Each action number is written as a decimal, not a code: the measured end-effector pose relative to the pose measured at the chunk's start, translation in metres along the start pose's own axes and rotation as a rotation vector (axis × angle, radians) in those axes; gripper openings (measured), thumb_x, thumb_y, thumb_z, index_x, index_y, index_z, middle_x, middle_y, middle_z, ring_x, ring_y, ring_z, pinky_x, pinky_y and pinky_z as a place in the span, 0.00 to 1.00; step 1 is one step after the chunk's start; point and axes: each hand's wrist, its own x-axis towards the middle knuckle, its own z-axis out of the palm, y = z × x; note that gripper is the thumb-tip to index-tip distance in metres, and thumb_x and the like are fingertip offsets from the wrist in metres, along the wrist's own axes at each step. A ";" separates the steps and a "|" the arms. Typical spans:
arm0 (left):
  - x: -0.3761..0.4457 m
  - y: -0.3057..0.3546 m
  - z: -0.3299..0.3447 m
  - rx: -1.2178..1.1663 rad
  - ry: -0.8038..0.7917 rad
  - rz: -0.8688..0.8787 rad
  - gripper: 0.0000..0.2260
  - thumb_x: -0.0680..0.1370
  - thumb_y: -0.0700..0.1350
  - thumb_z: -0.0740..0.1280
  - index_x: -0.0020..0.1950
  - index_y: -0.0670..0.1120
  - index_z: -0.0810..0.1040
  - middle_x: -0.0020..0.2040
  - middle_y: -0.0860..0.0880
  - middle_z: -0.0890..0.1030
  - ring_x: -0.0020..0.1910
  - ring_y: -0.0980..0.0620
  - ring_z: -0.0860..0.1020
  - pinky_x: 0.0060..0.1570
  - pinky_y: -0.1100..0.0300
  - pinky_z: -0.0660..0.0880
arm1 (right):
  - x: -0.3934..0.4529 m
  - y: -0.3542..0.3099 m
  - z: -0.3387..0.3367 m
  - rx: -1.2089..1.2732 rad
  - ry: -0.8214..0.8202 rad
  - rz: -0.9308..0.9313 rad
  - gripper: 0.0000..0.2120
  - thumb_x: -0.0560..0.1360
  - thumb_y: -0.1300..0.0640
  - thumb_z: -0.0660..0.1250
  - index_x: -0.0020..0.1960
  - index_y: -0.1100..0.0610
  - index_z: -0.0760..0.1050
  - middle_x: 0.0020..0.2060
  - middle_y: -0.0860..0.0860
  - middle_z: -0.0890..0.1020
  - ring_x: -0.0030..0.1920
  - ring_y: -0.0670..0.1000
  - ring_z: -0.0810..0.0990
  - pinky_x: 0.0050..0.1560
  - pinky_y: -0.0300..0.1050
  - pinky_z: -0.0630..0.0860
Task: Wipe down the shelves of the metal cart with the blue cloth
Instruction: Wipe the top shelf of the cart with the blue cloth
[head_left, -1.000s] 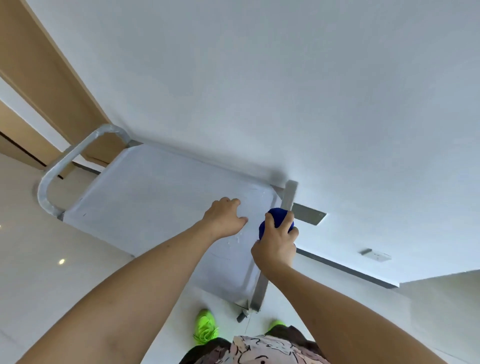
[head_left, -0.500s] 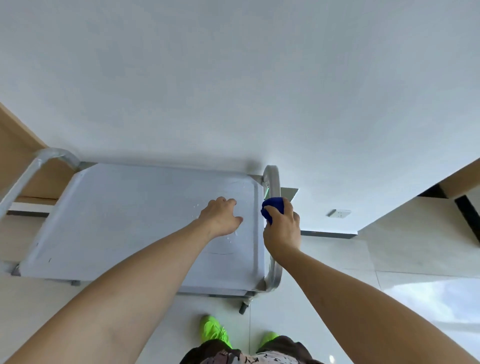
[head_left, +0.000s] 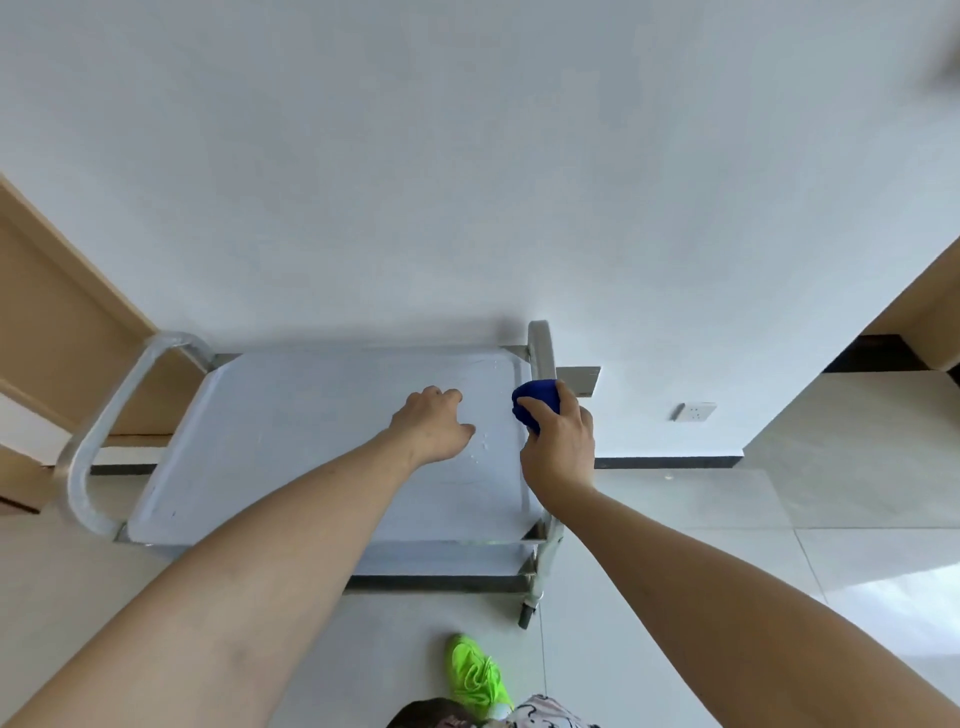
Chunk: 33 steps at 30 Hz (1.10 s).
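Right hand (head_left: 558, 447) grips cloth (head_left: 535, 402) at cart (head_left: 291, 415) top's right rim; left hand (head_left: 434, 426), fingers loosely curled, rests on top.

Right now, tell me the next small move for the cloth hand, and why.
Probably sweep the cloth leftward across the top shelf. The right hand holds it bunched at the shelf's right edge, droplets sit just left of it, and the left hand rests on the shelf.

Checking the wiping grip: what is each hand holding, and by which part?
The right hand grips the bunched blue cloth around its near side. The left hand holds nothing; it rests on the top shelf.
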 end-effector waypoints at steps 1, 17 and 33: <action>-0.007 0.000 0.001 0.013 0.003 -0.001 0.27 0.79 0.55 0.63 0.75 0.47 0.64 0.72 0.44 0.67 0.69 0.43 0.67 0.65 0.47 0.71 | -0.006 -0.002 0.000 0.020 0.009 -0.012 0.23 0.77 0.68 0.64 0.67 0.49 0.78 0.77 0.53 0.63 0.66 0.61 0.67 0.63 0.55 0.71; -0.019 -0.030 0.000 0.068 0.061 0.079 0.24 0.79 0.55 0.63 0.72 0.46 0.68 0.70 0.45 0.69 0.67 0.43 0.69 0.62 0.46 0.73 | -0.029 -0.040 0.026 -0.075 -0.045 -0.075 0.23 0.79 0.65 0.62 0.70 0.46 0.74 0.72 0.51 0.69 0.60 0.59 0.72 0.52 0.45 0.66; 0.042 -0.091 0.018 0.073 -0.131 0.241 0.24 0.79 0.55 0.62 0.71 0.46 0.68 0.71 0.44 0.68 0.69 0.43 0.66 0.64 0.46 0.71 | -0.019 -0.043 0.088 -0.313 -0.080 0.241 0.25 0.77 0.63 0.66 0.71 0.45 0.70 0.76 0.52 0.62 0.65 0.58 0.68 0.52 0.49 0.73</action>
